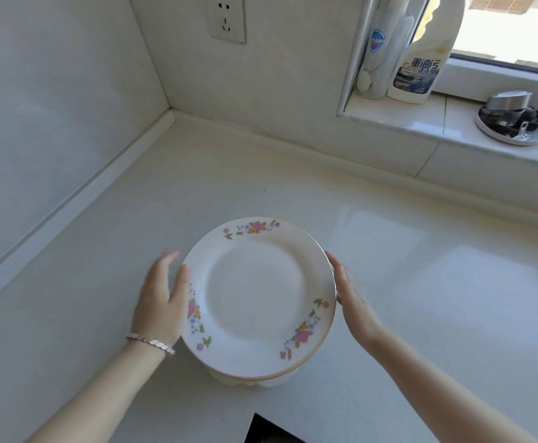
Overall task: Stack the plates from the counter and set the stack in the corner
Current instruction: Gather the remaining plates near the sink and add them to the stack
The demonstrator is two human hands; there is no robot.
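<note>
Stack of plates (259,298) held above the bench (389,251), near its front edge and well short of the corner (172,111). Left hand (162,302) and right hand (352,295) press opposite rims, each grip closed on the stack, probably to keep the plates aligned during carriage

"重油污" on cleaner btl (421,59); "Safeguard" btl (377,49)
</note>
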